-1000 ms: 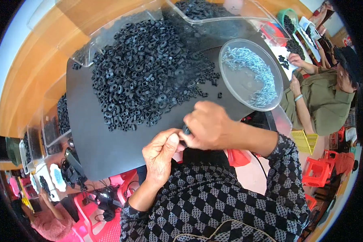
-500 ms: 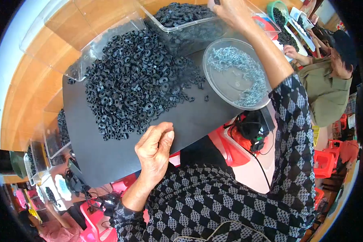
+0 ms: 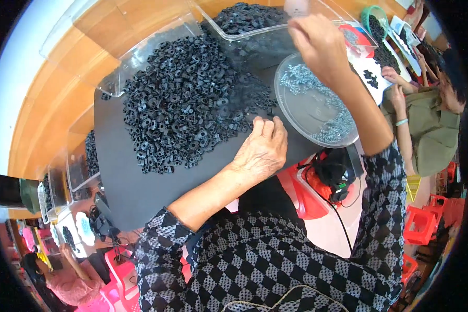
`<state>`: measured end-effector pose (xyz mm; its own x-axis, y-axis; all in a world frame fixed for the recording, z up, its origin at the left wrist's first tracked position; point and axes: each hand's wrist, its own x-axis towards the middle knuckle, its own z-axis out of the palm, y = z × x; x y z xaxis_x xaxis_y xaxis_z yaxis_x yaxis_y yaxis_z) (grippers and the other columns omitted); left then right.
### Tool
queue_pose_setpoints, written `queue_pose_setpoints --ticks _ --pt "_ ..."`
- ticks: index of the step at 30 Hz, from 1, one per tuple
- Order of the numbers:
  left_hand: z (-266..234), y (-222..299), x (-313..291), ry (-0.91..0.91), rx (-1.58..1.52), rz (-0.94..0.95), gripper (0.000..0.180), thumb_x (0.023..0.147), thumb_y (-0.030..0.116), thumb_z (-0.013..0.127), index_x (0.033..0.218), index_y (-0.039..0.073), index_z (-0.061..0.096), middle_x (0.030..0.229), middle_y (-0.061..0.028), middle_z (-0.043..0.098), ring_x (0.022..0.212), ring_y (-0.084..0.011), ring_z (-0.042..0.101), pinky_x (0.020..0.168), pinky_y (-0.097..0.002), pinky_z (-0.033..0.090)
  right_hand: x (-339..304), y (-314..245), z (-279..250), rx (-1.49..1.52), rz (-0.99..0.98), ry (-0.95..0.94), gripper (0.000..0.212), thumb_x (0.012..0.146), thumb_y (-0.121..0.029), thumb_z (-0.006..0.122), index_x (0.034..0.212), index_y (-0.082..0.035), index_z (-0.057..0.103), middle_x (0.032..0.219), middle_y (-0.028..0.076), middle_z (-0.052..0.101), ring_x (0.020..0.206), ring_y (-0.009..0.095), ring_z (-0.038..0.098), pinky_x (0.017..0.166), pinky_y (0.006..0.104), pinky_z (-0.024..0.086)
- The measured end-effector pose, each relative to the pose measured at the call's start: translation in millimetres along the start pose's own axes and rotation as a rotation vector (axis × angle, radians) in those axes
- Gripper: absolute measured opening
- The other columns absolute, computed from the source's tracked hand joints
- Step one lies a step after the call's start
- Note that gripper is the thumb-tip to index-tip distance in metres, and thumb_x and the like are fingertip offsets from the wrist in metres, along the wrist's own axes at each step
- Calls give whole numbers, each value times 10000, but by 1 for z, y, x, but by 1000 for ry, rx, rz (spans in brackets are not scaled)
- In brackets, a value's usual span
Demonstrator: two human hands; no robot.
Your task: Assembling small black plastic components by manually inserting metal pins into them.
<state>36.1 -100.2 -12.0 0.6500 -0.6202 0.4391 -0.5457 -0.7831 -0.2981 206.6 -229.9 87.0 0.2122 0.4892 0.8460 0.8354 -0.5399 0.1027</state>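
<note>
A large heap of small black plastic parts [image 3: 179, 104] lies on the dark grey board [image 3: 135, 197] before me. My left hand [image 3: 265, 145] is at the heap's right edge, knuckles up and fingers curled down by the loose parts; what is under its fingertips is hidden. To the right, a clear round plastic tub [image 3: 317, 104] holds many small silvery springs [image 3: 333, 127]. My right hand [image 3: 320, 47] is raised above the tub's far rim, its fingers bent together, and I cannot see what they hold.
Behind the heap stands a clear plastic bin [image 3: 234, 36] with more black parts. A red tray [image 3: 353, 39] lies beyond the tub. A person in an olive top [image 3: 426, 119] works at the right. Black equipment with a cable [image 3: 330, 174] sits below the tub.
My left hand has moved right and away from me, from the board's near edge to the heap's right edge, and its fingers have curled down. My right hand has come nearer, over the tub's far side.
</note>
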Motion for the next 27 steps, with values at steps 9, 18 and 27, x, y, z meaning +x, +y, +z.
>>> queue_pose_setpoints --ticks 9,18,27 --pt "-25 -21 -39 47 -76 -93 383 696 141 544 983 -107 602 1062 -273 549 932 -357 519 894 -527 400 -46 -66 -15 350 39 -217 175 713 12 658 886 2 633 785 114 594 731 290 565 665 369 466" --pt "-42 -10 -70 184 -107 -301 367 648 95 608 987 -44 616 975 -159 584 801 -251 529 780 -435 436 -64 -102 23 373 16 -487 242 664 -53 711 886 -30 618 800 90 536 800 273 509 687 370 453" --pt "-52 -11 -69 274 -472 -699 278 677 -7 681 948 10 623 839 -110 594 732 -263 571 681 -364 450 -65 -108 12 431 -18 -419 185 676 -61 711 814 -24 595 771 90 537 747 274 510 635 372 442"
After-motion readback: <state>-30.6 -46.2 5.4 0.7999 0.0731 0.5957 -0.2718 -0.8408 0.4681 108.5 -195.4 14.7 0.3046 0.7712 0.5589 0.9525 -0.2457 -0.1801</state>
